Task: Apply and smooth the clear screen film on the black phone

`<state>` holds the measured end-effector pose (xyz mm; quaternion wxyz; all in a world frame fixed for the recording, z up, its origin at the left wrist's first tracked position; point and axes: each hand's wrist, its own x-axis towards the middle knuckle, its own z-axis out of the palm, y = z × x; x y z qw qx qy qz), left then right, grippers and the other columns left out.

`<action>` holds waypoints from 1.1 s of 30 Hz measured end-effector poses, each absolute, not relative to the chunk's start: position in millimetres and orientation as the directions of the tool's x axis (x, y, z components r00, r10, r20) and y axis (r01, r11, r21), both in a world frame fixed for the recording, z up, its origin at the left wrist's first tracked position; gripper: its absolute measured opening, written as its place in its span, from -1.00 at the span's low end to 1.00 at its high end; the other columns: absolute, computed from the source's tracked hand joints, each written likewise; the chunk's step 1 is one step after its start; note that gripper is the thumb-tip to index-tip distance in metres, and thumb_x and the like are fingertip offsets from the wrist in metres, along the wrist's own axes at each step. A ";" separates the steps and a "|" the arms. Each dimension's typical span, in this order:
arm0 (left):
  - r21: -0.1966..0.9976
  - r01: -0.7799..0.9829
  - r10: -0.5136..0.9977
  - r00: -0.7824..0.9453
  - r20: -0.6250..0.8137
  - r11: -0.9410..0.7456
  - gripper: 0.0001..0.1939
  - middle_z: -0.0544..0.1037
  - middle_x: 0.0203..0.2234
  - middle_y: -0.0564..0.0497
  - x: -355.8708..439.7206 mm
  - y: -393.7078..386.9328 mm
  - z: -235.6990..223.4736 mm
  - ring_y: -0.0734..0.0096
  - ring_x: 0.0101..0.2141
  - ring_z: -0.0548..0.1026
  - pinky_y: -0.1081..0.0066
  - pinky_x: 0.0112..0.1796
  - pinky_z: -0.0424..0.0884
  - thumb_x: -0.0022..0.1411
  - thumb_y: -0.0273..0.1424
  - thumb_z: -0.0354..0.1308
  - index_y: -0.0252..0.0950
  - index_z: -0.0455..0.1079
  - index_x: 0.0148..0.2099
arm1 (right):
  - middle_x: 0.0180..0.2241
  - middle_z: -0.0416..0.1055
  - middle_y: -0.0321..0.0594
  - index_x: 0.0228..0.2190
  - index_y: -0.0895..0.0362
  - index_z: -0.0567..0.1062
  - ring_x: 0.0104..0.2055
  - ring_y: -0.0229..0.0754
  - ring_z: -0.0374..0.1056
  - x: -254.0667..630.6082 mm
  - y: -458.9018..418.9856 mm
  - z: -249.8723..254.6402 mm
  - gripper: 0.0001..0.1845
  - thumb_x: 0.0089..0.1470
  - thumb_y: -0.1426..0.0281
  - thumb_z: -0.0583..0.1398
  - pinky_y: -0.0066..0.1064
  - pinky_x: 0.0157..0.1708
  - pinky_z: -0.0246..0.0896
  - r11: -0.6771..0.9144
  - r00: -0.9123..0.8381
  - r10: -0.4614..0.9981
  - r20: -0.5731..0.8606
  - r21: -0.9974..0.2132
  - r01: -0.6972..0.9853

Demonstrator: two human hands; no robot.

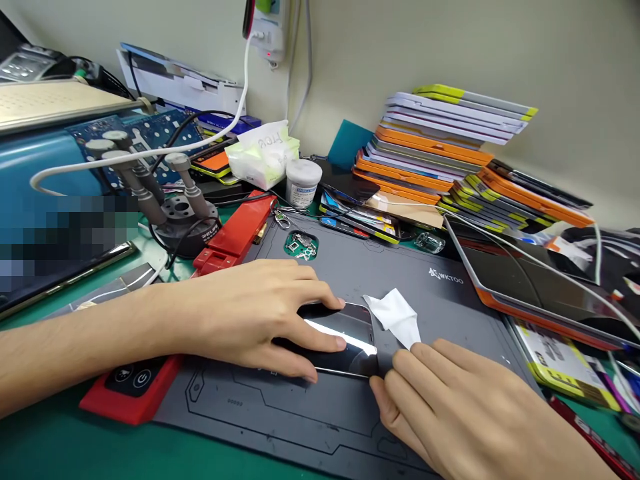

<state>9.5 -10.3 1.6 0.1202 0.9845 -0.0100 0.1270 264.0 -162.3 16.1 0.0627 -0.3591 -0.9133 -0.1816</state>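
A dark smartphone point(350, 328) lies screen up on the grey work mat point(280, 433). My left hand point(255, 313) reaches over its left part, with fingertips on the glass and at the far edge and the thumb by the near edge, holding it down. At the phone's near right corner is my right hand point(450, 400), its fingers curled closed and thumb tip touching or close to the corner. Whatever those fingers may pinch is hidden. A crumpled white wipe point(397, 317) lies just beyond the right knuckles; I cannot tell whether the hand touches it.
Behind the mat stand a white jar point(303, 183) and a pack of tissues point(265, 157). Stacked orange-and-white boxes point(425, 150) fill the back right. A tablet point(540, 277) lies at the right. A red device point(133, 393) and grey-posted stand point(183, 227) are at left.
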 end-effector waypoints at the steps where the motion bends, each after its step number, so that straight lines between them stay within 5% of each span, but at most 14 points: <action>1: 0.234 -0.050 0.011 0.968 0.251 -0.971 -0.61 0.50 0.20 -0.11 9.5 -10.0 1.5 0.06 0.07 0.52 0.11 0.07 0.49 0.48 -0.08 0.15 -0.04 0.55 0.23 | -0.50 0.16 -0.25 -0.51 0.12 0.39 -0.46 -0.08 0.08 263.8 -162.4 16.3 -0.65 0.35 0.55 0.16 -0.14 -0.38 -0.16 0.676 -0.736 0.631 0.245 0.292 0.677; 23: 0.267 -0.053 0.023 0.962 0.274 -0.962 -0.63 0.51 0.20 -0.09 8.6 -9.0 -1.5 0.09 0.07 0.54 0.15 0.09 0.46 0.45 -0.08 0.21 -0.04 0.57 0.20 | -0.47 0.21 -0.26 -0.46 0.13 0.40 -0.46 -0.11 0.10 264.6 -161.6 19.2 -0.65 0.42 0.52 0.12 -0.14 -0.37 -0.13 0.669 -0.733 0.636 0.243 0.300 0.680; 33: 0.292 -0.048 0.041 0.956 0.292 -0.955 -0.63 0.53 0.20 -0.07 9.2 -8.8 -2.0 0.10 0.06 0.55 0.18 0.07 0.45 0.42 -0.09 0.26 -0.06 0.58 0.17 | -0.43 0.39 -0.21 -0.37 0.20 0.56 -0.41 -0.09 0.29 261.6 -161.1 24.6 -0.67 0.45 0.54 0.11 -0.13 -0.30 0.03 0.661 -0.745 0.613 0.263 0.345 0.666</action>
